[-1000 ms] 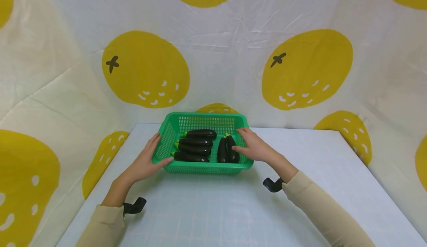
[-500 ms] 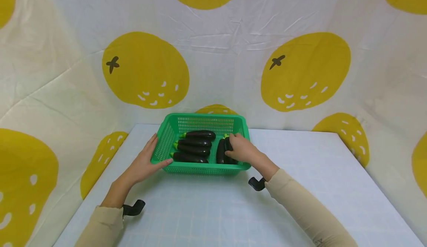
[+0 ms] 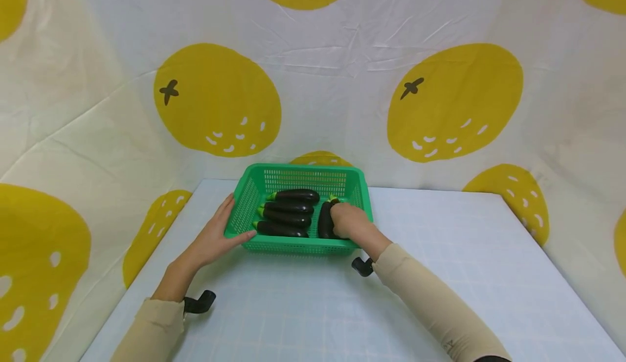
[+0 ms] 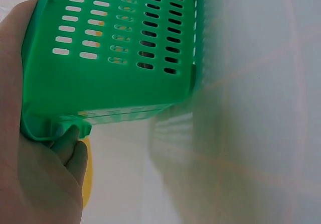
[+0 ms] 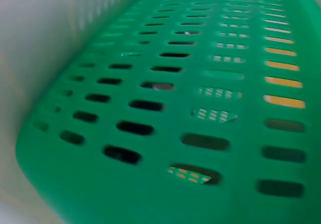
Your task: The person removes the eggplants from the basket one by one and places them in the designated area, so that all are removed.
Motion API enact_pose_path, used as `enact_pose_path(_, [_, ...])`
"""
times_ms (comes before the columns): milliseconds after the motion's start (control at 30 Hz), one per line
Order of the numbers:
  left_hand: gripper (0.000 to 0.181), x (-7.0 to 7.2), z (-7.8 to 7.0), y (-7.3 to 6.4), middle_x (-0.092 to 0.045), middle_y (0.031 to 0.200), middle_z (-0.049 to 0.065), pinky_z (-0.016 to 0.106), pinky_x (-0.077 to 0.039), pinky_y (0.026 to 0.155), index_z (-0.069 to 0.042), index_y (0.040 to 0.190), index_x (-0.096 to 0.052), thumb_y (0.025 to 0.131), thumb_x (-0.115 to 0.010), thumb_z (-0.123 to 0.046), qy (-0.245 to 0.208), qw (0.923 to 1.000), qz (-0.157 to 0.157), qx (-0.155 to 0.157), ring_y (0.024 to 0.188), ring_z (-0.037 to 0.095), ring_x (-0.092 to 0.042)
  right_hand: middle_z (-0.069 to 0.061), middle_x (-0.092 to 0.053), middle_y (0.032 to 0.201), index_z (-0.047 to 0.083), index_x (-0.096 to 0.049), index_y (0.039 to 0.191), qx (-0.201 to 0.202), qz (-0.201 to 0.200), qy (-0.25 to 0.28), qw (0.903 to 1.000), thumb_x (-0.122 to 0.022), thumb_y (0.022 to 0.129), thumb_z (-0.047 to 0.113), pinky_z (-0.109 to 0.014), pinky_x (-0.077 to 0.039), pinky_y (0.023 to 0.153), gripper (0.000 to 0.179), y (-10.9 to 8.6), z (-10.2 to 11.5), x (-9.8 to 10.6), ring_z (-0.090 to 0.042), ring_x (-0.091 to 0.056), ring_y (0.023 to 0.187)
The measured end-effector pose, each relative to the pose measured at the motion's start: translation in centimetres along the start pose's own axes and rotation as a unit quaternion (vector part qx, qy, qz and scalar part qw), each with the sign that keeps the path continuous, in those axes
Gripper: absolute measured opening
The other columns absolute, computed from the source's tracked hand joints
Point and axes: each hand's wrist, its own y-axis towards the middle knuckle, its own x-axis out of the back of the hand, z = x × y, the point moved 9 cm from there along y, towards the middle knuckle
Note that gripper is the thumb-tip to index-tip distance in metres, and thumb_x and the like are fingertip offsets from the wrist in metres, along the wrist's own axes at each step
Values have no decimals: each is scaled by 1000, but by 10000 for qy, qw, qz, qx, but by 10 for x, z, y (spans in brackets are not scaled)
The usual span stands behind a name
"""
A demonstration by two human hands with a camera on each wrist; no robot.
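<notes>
A green plastic basket (image 3: 298,246) with slotted walls stands on the table, with several dark eggplants in it. My left hand (image 3: 211,238) holds its front left corner, thumb over the front rim; in the left wrist view the fingers (image 4: 75,158) bend under the rim. Inside the basket's right end, my right hand (image 3: 351,222) grips the rightmost eggplant, which it almost wholly covers. Another upright-lying eggplant (image 3: 325,220) is just left of that hand. The other eggplants (image 3: 287,218) lie crosswise in a stack of rows, green stems leftward. The right wrist view shows the basket wall (image 5: 150,184), not the hand.
The table (image 3: 313,307) has a pale checked cloth. Behind it and at the sides hangs a white sheet (image 3: 332,101) printed with large yellow fruit. The basket stands near the table's back edge. A black strap mount (image 3: 199,301) is on the left wrist.
My right hand has moved left and down from the basket's right rim onto the rightmost eggplant, its fingers closing round it. The left hand and the basket have stayed in place.
</notes>
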Motion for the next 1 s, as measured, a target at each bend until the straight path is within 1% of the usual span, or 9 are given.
enact_pose_path(133, [111,2,-1,1,-2,172,10,72,-22,115,-9,165,-6,90,-68,-62,-45,10000,-7,-11,155,41,-15,-9,-65,89,3,-68,97,59,148,421,9990,-76,89,9,-36,-51,66,13,3,0,-8,-24,-58,76])
enact_pose_path(200, [110,3,-2,2,-3,172,10,72,-23,115,-10,166,-6,90,-69,-61,-81,10000,-31,-37,155,41,-15,-9,-64,88,2,-67,98,15,184,596,9981,-77,88,8,-36,-50,66,16,4,-2,-10,-24,-58,76])
enact_pose_path(400, [111,2,0,4,-2,173,9,71,-23,115,-11,166,-5,90,-67,-63,-39,10000,-16,16,155,40,-14,-10,-63,86,1,-66,101,-18,114,887,9960,-75,88,4,-34,-49,64,16,7,-3,-7,-25,-58,74])
enact_pose_path(500, [112,1,1,2,-2,172,10,72,-23,114,-9,166,-5,90,-68,-63,-46,10000,7,41,155,41,-14,-10,-63,85,0,-66,100,140,93,997,9949,-73,88,2,-33,-48,63,14,6,0,-6,-24,-58,73])
enact_pose_path(600, [111,1,2,1,-2,172,11,73,-23,114,-9,165,-6,90,-68,-62,-43,10000,-1,38,155,42,-14,-9,-63,84,0,-65,102,363,59,1145,9927,-72,88,0,-32,-47,63,16,3,0,0,-23,-57,74])
enact_pose_path(700, [111,1,1,1,-3,172,12,74,-22,114,-8,165,-6,91,-67,-63,3,10000,0,45,154,43,-14,-8,-62,85,0,-63,104,693,43,1349,9884,-71,87,-1,-31,-46,64,18,0,2,8,-23,-56,75])
enact_pose_path(833, [112,1,0,1,-2,172,10,73,-21,115,-9,165,-5,90,-68,-64,-14,10000,18,72,155,41,-13,-7,-64,88,1,-62,105,1088,126,1654,9801,-72,88,4,-32,-47,66,20,-6,2,18,-23,-57,78])
enact_pose_path(900, [112,1,0,1,-1,173,8,72,-21,115,-10,166,-5,90,-68,-64,-38,10000,32,86,155,40,-12,-8,-65,92,1,-63,109,1206,184,1808,9759,-73,90,8,-33,-48,68,22,-8,2,21,-23,-58,80])
enact_pose_path(1000, [112,0,0,1,0,173,6,72,-22,115,-11,166,-5,90,-68,-64,-31,9999,58,115,156,39,-12,-8,-66,102,1,-63,122,1356,225,1991,9703,-75,91,13,-35,-50,74,35,-11,-1,26,-23,-59,88])
